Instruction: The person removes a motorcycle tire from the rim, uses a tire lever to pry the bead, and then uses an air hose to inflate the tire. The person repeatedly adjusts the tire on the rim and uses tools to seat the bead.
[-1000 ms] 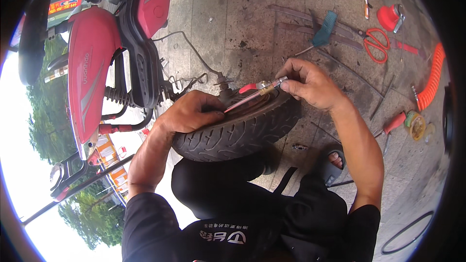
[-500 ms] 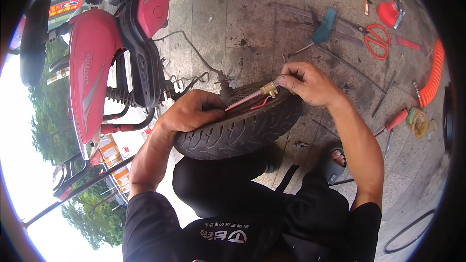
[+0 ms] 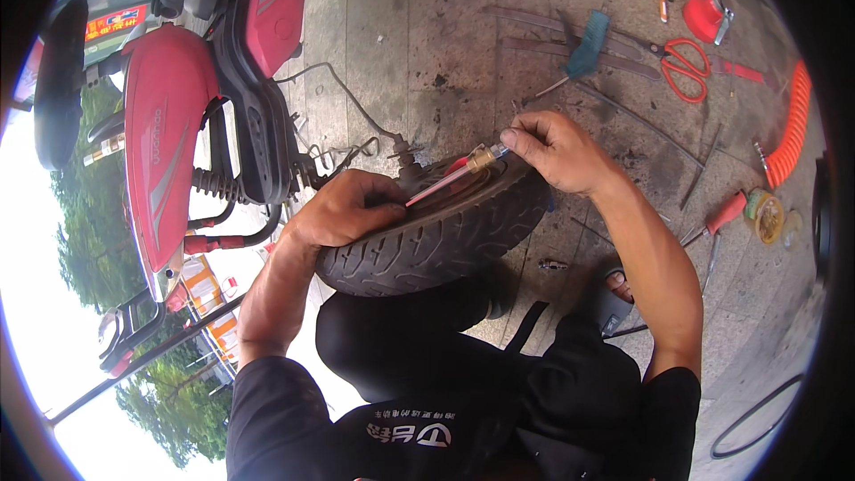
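Observation:
A black scooter tyre on its wheel lies tilted in front of my knees. My left hand is closed over its left edge, thumb along the sidewall; its other fingertips are partly hidden. My right hand pinches the far end of a brass valve with a silver-blue connector. From the valve a thin, pinkish tube slants down over the wheel, its tip beside my left thumb. A red lever shows on the valve's far side.
A red scooter lies on its side at left, a cable running to the wheel. On the paving are orange-handled scissors, a teal brush-like piece, a red bottle, an orange coiled hose, a red-handled screwdriver and a round tin.
The brass valve has turned in my right hand: its red lever has swung from the near side to the far side. Valve and tube have shifted slightly left; my left hand stays on the tyre.

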A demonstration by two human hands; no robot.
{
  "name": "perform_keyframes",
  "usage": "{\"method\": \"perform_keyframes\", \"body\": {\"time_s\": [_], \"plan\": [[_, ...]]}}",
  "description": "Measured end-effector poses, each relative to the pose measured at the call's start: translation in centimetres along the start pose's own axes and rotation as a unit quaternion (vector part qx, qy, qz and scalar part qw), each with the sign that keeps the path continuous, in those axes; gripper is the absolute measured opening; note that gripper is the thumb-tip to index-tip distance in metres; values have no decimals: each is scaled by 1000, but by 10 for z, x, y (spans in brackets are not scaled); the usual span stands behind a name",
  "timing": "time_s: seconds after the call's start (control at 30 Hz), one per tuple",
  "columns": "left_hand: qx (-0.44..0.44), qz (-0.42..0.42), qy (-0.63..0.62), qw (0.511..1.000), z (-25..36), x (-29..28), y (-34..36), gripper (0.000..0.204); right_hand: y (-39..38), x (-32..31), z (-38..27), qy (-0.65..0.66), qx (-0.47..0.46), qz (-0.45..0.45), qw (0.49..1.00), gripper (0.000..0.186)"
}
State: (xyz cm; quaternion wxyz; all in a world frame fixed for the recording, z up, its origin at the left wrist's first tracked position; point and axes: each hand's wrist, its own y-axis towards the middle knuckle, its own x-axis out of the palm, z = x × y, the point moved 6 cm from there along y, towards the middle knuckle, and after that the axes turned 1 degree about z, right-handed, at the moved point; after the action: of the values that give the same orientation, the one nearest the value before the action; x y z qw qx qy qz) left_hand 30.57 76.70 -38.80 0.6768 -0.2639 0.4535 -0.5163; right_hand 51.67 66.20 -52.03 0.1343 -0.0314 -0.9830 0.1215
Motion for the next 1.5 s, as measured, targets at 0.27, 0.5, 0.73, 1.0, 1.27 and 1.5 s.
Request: {"method": "perform_keyframes", "body": {"time_s": [0.27,0.5,0.73,1.0,1.27,1.5], "plan": [[5,-4,15,1000,-1,-1,1,26,-5,-8,-4,-112,42,-7,993,31],[8,1,15,1000,-2,-1,0,26,-4,1,-4,55,-44,-23,997,42],[9,-8,6,1000,0,0,1,24,-2,-1,4,-63,16,-39,997,36],[-14,-12,-44,999,-4,1,-1,21,-1,-4,4,-96,21,-55,994,32],[-4,-7,-43,999,-5,1,0,22,-6,3,-3,139,-75,-50,986,29],[-18,6,19,1000,-4,0,-1,21,-1,-7,0,-79,102,-45,991,41]]}}
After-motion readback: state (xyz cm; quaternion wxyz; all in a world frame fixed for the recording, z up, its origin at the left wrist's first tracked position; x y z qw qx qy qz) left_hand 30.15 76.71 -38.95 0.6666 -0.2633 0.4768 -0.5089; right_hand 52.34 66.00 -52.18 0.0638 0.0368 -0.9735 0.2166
